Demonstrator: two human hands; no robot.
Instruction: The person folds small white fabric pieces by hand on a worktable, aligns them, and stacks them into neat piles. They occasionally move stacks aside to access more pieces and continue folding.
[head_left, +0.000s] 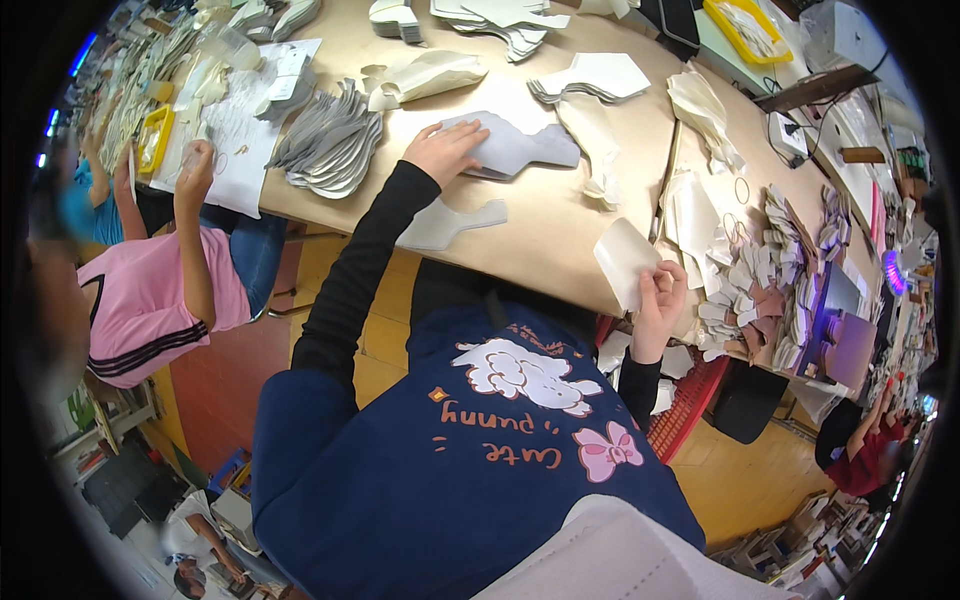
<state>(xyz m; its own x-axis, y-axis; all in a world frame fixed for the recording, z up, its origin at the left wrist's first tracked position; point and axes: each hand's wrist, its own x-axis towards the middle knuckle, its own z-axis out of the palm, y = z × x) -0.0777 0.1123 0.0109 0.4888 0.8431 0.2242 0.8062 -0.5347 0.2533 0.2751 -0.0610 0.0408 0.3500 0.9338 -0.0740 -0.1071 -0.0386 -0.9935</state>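
With fingers stretched out, my left hand [445,152] lies flat on a light grey, curved cut piece [530,148] on the tan table [400,145]. It presses the left end of that piece. A second grey cut piece [455,224] lies nearer to me at the table's front edge, partly behind my left forearm. At the right, my right hand [660,295] pinches the lower corner of a pale cream sheet [622,258]. The sheet is raised at a tilt over the table's front edge. Whether it is one layer or more, I cannot tell.
A fanned grey stack [335,140] stands left of my hand. Crumpled cream paper [425,78] and white cut stacks [595,75] lie farther back. Small bundled pieces [755,285] cover the right side. A red crate [690,405] sits below. A co-worker in pink [160,295] works at left.
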